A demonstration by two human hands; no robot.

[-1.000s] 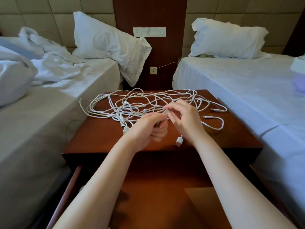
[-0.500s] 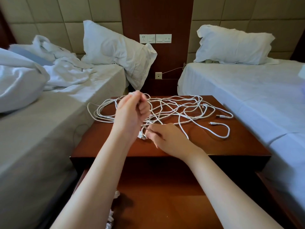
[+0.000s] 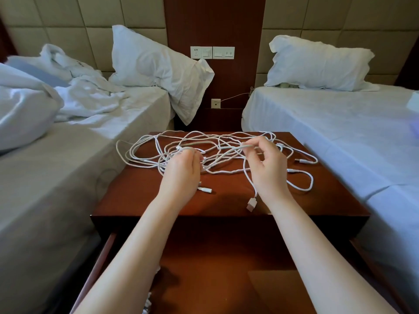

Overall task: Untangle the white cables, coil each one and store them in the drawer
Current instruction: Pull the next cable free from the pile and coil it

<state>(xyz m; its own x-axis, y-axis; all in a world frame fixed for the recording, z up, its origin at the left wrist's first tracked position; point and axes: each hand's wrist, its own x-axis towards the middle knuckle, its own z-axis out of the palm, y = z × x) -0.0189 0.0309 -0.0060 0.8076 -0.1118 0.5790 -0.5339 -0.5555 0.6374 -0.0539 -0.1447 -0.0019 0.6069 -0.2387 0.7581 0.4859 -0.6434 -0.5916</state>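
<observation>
With the fingers of our left hand (image 3: 181, 171) and right hand (image 3: 268, 171) we pinched a raised strand of the tangled white cables (image 3: 215, 158), which sprawled across the table (image 3: 136, 193) above the open drawer (image 3: 215, 268), between two beds (image 3: 68, 168).

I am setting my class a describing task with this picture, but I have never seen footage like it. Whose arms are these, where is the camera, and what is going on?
There is no machine here. A person wears a camera on the head, looking forward and down, so the arms are their own. The left hand and right hand each hold a strand of the white cables, which lie tangled on a wooden nightstand between two beds. One strand runs down from the right hand to a USB plug. The drawer beneath stands open.
</observation>
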